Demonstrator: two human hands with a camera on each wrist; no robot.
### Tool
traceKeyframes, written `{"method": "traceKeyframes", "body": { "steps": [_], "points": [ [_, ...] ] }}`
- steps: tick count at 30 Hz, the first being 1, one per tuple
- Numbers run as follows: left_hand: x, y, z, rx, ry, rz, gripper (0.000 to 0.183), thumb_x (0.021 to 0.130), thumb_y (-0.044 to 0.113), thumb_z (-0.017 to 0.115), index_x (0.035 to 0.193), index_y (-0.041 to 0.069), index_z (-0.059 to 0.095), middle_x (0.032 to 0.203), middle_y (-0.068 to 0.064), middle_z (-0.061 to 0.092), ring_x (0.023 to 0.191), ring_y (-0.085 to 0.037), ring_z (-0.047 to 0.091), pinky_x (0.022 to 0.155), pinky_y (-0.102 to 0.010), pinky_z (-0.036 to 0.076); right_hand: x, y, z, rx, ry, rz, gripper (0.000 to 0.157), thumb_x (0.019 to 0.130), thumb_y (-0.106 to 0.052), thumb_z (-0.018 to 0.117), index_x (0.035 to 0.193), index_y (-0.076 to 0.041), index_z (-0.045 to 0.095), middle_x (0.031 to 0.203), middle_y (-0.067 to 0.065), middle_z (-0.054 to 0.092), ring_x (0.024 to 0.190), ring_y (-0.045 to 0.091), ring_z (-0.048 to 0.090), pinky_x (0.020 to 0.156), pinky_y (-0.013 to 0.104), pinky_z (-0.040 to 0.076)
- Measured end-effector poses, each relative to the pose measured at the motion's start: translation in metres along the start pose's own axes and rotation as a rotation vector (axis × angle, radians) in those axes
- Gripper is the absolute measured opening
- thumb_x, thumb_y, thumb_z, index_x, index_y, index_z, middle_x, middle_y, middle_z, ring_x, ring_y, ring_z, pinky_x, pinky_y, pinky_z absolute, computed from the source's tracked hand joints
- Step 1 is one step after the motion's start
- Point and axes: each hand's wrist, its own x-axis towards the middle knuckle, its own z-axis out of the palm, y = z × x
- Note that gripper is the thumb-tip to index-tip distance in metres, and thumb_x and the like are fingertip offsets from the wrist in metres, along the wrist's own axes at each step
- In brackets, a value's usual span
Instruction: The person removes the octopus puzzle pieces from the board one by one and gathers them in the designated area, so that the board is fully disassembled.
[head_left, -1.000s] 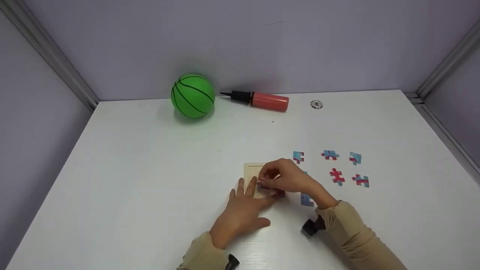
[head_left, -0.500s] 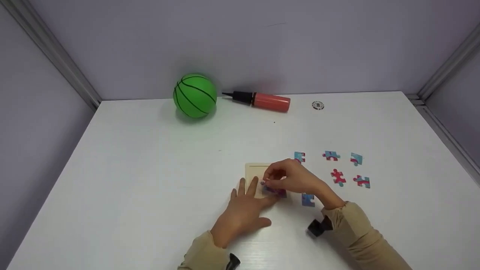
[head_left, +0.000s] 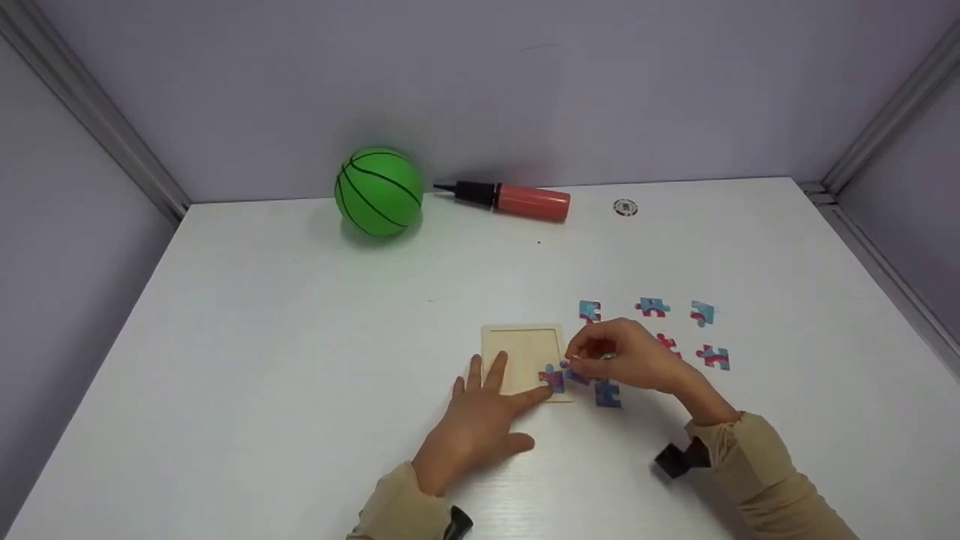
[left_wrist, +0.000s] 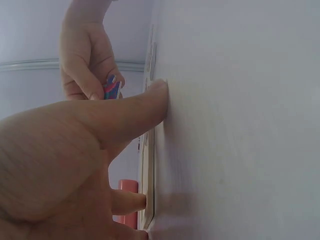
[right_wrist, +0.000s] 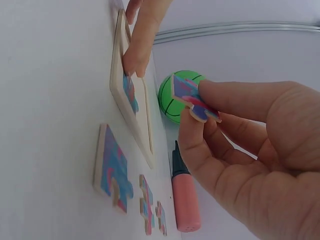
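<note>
The left hand (head_left: 476, 420) lies with its fingers spread over the lower left of a shallow wooden puzzle tray (head_left: 523, 328). Its index fingertip touches a blue and pink jigsaw piece (head_left: 553, 378) lying in the tray's lower right corner. Thumb and fingers of the right hand (head_left: 630, 356) pinch another jigsaw piece (right_wrist: 192, 97), blue, purple and pink, raised just past the tray's right side. Below the right hand, a loose blue piece (head_left: 608, 394) rests on the table, and in the right wrist view that loose piece (right_wrist: 114, 170) lies close beside the tray.
Several more jigsaw pieces, among them a blue one (head_left: 702, 313) and a blue and red one (head_left: 713, 357), are scattered to the right. Along the back wall are a green ball (head_left: 379, 192), a red and black hand pump (head_left: 532, 202) and a round chip (head_left: 625, 208).
The right hand has moved right, from over the tray to beyond its right edge, holding a piece. The piece in the tray's corner now shows. The left hand stays in place.
</note>
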Motion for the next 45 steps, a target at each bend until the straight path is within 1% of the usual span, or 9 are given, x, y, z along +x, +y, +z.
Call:
{"method": "traceKeyframes", "body": {
  "steps": [5, 10, 14, 17, 23, 27, 33, 37, 45],
  "points": [
    [-0.002, -0.001, -0.002, -0.035, 0.009, 0.000, 0.059, 0.087, 0.035, 0.069, 0.141, 0.041, 0.046, 0.157, -0.021, 0.012, 0.140, -0.052, 0.005, 0.107, -0.064, 0.018, -0.010, 0.008, -0.009, -0.006, 0.008, 0.029, 0.009, 0.087, -0.013, 0.072, 0.095, -0.012, 0.070, 0.084, 0.000, 0.064, 0.074, 0.016, 0.055, 0.066, 0.023, 0.049],
    [-0.003, -0.002, -0.003, -0.030, 0.010, 0.003, 0.061, 0.086, 0.035, 0.070, 0.141, 0.040, 0.046, 0.157, -0.023, 0.013, 0.139, -0.053, 0.007, 0.106, -0.065, 0.019, -0.023, 0.013, -0.020, -0.015, 0.023, 0.035, 0.011, 0.087, -0.014, 0.072, 0.097, -0.010, 0.070, 0.085, 0.001, 0.064, 0.075, 0.016, 0.057, 0.068, 0.023, 0.051],
    [-0.003, -0.002, -0.003, -0.024, 0.011, 0.008, 0.061, 0.086, 0.036, 0.070, 0.142, 0.039, 0.046, 0.156, -0.023, 0.013, 0.139, -0.054, 0.007, 0.105, -0.066, 0.020, -0.032, 0.018, -0.031, -0.029, 0.024, 0.060, 0.011, 0.086, -0.015, 0.072, 0.096, -0.011, 0.070, 0.083, 0.001, 0.063, 0.073, 0.016, 0.057, 0.065, 0.023, 0.051],
    [-0.003, -0.003, -0.001, -0.025, 0.011, 0.009, 0.061, 0.086, 0.036, 0.069, 0.142, 0.038, 0.045, 0.156, -0.023, 0.013, 0.139, -0.054, 0.007, 0.105, -0.066, 0.020, -0.037, 0.020, -0.038, -0.037, -0.013, 0.060, 0.009, 0.086, -0.015, 0.072, 0.094, -0.012, 0.070, 0.084, 0.000, 0.064, 0.073, 0.016, 0.057, 0.063, 0.024, 0.050],
    [-0.002, -0.002, 0.000, -0.029, 0.006, 0.003, 0.061, 0.086, 0.036, 0.069, 0.142, 0.040, 0.045, 0.157, -0.022, 0.013, 0.139, -0.053, 0.007, 0.106, -0.065, 0.019, -0.046, 0.025, -0.051, -0.071, -0.162, 0.006, 0.004, 0.087, -0.012, 0.071, 0.090, -0.015, 0.070, 0.083, -0.003, 0.066, 0.073, 0.014, 0.058, 0.064, 0.026, 0.053],
    [0.000, -0.001, 0.000, -0.032, 0.007, 0.008, 0.061, 0.086, 0.036, 0.069, 0.142, 0.040, 0.045, 0.157, -0.022, 0.013, 0.139, -0.053, 0.007, 0.106, -0.065, 0.019, -0.054, 0.031, -0.056, -0.106, -0.230, -0.014, 0.005, 0.086, -0.011, 0.071, 0.090, -0.014, 0.070, 0.082, -0.006, 0.065, 0.071, 0.011, 0.057, 0.065, 0.025, 0.052],
    [0.000, -0.001, 0.001, -0.033, 0.005, 0.010, 0.061, 0.086, 0.035, 0.069, 0.142, 0.039, 0.045, 0.157, -0.021, 0.012, 0.140, -0.052, 0.006, 0.107, -0.065, 0.019, -0.059, 0.041, -0.060, -0.145, -0.236, 0.048, 0.007, 0.087, -0.010, 0.069, 0.090, -0.016, 0.070, 0.079, -0.008, 0.064, 0.068, 0.009, 0.056, 0.061, 0.025, 0.050],
    [0.000, -0.001, 0.001, -0.031, 0.004, 0.008, 0.062, 0.086, 0.036, 0.070, 0.143, 0.039, 0.045, 0.157, -0.021, 0.012, 0.140, -0.052, 0.006, 0.107, -0.064, 0.019, -0.059, 0.039, -0.063, -0.156, -0.240, 0.088, 0.007, 0.087, -0.011, 0.069, 0.092, -0.015, 0.071, 0.079, -0.007, 0.064, 0.068, 0.010, 0.055, 0.061, 0.024, 0.049],
    [0.002, -0.002, 0.002, -0.047, -0.001, -0.004, 0.062, 0.086, 0.035, 0.070, 0.142, 0.040, 0.045, 0.158, -0.020, 0.011, 0.140, -0.051, 0.004, 0.107, -0.065, 0.017, -0.063, 0.041, -0.070, -0.157, -0.254, 0.122, 0.008, 0.085, -0.011, 0.072, 0.091, -0.016, 0.072, 0.077, -0.006, 0.063, 0.068, 0.010, 0.054, 0.060, 0.024, 0.048]
  ]
}}
